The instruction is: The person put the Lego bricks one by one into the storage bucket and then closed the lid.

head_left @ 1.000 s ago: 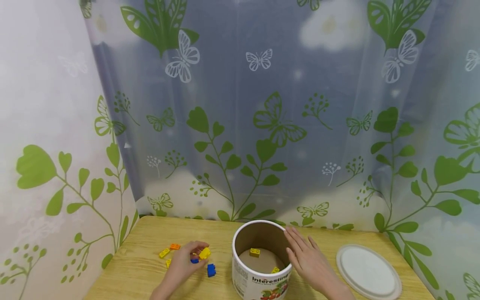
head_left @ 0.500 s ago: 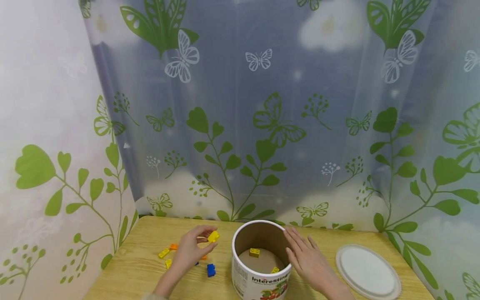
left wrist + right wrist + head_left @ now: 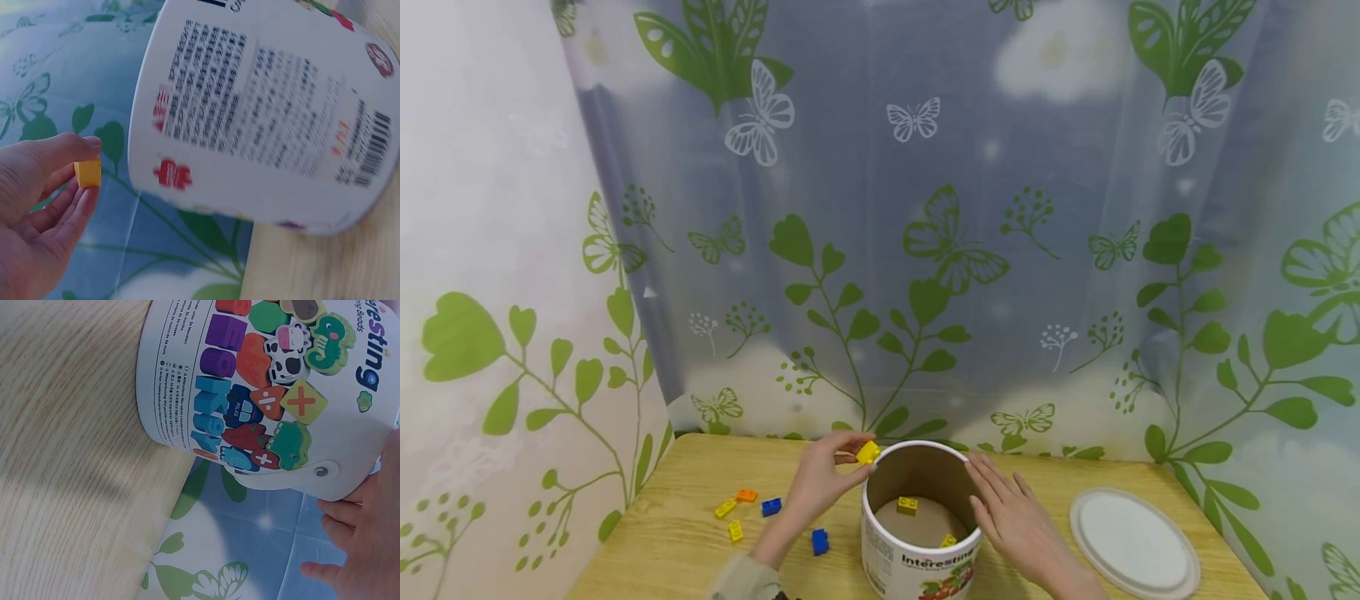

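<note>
A yellow toy brick (image 3: 868,452) is pinched between the thumb and fingers of my left hand (image 3: 829,475), at the left rim of a round white tub (image 3: 917,565). In the left wrist view the same yellow brick (image 3: 88,172) shows at the fingertips, beside the printed tub wall (image 3: 250,125). My right hand (image 3: 1018,525) lies with extended fingers against the tub's right rim. The right wrist view has those fingers (image 3: 350,515) at the rim near the handle joint. Inside the tub, a yellow brick (image 3: 907,506) and another yellow brick (image 3: 949,541) lie on the bottom.
Left of the tub, on the wooden table (image 3: 662,533), lie a blue brick (image 3: 820,542), another blue brick (image 3: 771,507), an orange brick (image 3: 747,496) and two yellow bricks (image 3: 726,508). A round white lid (image 3: 1135,542) rests at the right. Patterned curtain hangs behind.
My left hand has lifted the yellow brick from among the loose bricks and carried it right and up to the tub's rim. My right hand has stayed at the tub.
</note>
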### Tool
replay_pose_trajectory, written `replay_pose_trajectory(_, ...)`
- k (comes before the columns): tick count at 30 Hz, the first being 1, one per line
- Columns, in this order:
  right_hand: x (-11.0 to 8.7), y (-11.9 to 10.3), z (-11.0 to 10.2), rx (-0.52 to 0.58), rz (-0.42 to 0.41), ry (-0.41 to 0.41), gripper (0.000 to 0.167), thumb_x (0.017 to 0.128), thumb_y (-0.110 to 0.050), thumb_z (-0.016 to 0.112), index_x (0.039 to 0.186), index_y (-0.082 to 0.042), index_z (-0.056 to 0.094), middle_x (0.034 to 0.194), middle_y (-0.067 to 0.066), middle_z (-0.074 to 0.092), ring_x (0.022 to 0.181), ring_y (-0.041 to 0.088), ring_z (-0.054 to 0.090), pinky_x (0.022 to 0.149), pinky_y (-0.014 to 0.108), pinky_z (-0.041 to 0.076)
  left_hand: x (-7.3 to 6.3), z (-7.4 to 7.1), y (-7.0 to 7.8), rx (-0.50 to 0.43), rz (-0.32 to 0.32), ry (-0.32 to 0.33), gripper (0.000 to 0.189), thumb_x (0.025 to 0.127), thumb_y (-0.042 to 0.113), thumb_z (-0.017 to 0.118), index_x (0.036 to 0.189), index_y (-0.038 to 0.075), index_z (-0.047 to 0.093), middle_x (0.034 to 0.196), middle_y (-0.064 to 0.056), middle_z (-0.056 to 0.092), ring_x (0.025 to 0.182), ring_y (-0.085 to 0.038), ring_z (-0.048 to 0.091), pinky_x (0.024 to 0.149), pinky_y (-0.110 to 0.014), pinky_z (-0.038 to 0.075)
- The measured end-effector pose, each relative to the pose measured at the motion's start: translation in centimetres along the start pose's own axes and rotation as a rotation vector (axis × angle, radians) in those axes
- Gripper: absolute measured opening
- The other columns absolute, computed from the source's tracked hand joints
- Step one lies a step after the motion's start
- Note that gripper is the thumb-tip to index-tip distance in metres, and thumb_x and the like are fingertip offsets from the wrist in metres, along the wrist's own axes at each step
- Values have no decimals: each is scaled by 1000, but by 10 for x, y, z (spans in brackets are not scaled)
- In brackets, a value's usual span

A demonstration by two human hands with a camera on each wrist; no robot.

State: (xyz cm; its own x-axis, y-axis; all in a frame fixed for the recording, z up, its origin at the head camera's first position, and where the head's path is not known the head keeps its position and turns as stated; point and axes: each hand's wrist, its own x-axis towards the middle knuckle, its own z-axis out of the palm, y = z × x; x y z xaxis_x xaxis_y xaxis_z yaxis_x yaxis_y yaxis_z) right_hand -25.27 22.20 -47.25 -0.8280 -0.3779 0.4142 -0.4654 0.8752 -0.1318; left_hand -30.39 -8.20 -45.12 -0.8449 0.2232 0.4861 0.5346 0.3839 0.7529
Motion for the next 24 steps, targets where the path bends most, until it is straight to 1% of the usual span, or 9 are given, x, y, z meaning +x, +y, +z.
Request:
replay_pose_trajectory(3, 0, 0, 0, -5, -7, 6, 50, 105, -24, 54, 152, -6, 47, 159, 8, 42, 145, 29, 41, 113, 63, 35, 8, 10, 5, -17, 35, -19, 37, 83, 6, 83, 119, 6, 71, 104, -5, 70, 97, -25, 68, 84, -38, 61)
replay_pose_trajectory(6, -1, 0, 1, -9, -15, 14, 50, 105, -24, 54, 152, -6, 47, 158, 8, 42, 144, 29, 41, 112, 63, 36, 15, 21, 10, -13, 78, -39, 36, 83, 5, 83, 118, 5, 71, 103, -7, 70, 96, -25, 68, 82, -36, 61)
replay_pose_trajectory(11, 0, 1, 0, -4, -1, -9, 50, 105, -24, 54, 152, -6, 46, 158, 9, 43, 145, 29, 41, 112, 63, 36, 26, 36, 16, 16, 121, -82, 34, 84, 7, 83, 116, 5, 72, 105, -9, 70, 94, -25, 69, 81, -34, 62)
replay_pose_trajectory(14, 1, 1, 0, -5, 10, -31, 50, 106, -24, 52, 152, -6, 46, 158, 9, 43, 145, 28, 40, 113, 63, 36, 29, 42, 18, 21, 127, -97, 32, 84, 8, 83, 115, 6, 73, 103, -8, 70, 92, -24, 68, 80, -34, 62)
replay_pose_trajectory(19, 1, 1, 0, -24, -3, -29, 50, 106, -25, 51, 152, -5, 46, 158, 11, 43, 145, 28, 40, 113, 62, 36, 32, 52, 17, 35, 145, -128, 32, 84, 7, 83, 114, 1, 72, 99, -10, 69, 89, -24, 68, 78, -27, 61)
replay_pose_trajectory(22, 1, 1, 0, -30, -5, -27, 50, 107, -26, 50, 152, -5, 46, 158, 11, 43, 145, 29, 40, 113, 62, 36, 33, 58, 16, 56, 128, -174, 33, 85, 7, 83, 115, 1, 71, 102, -10, 70, 91, -23, 69, 79, -27, 61)
replay_pose_trajectory(24, 1, 1, 0, -31, -1, -35, 50, 107, -26, 49, 152, -6, 45, 158, 10, 43, 146, 28, 40, 113, 62, 35, 34, 61, 17, 74, 101, -218, 33, 85, 9, 83, 115, 2, 72, 104, -9, 70, 92, -20, 69, 79, -27, 60)
